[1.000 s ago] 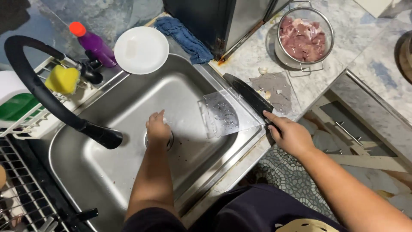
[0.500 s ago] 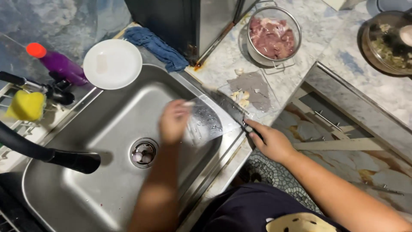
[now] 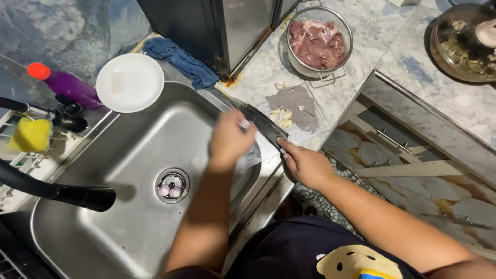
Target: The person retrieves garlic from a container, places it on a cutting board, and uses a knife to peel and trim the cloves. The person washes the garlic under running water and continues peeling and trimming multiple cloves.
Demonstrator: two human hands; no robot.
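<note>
Sponge [image 3: 31, 135], yellow, sits in the wire rack at the far left, and just behind it a purple bottle [image 3: 70, 89] with an orange cap lies near the wall, so both are close to the black faucet [image 3: 57, 192] that reaches over the sink [image 3: 129, 155]. Next comes a white plate [image 3: 130, 82], resting on the sink's back corner beside a blue cloth [image 3: 181, 61]. The basin is mostly bare metal, with only a few small pieces in the drain [image 3: 171, 185], so you have good open room there.

Your left hand [image 3: 231, 138] is over the right edge of the basin, fingers curled closed onto the blade of the knife [image 3: 263, 124]; it seems to rub or wipe the blade, probably so that what comes off falls into the sink and not on the counter. Your right hand [image 3: 306, 164] is closed around the handle end, holding the knife steady across the sink rim. The sharp edge is very near your left fingers.

Further right, on the counter, some garlic pieces [image 3: 281, 114] lie just beside the blade. Behind them a metal strainer [image 3: 319, 44] holds raw meat, well apart from your hands. At the far right a glass bowl [image 3: 462, 46] stands near the counter edge.
</note>
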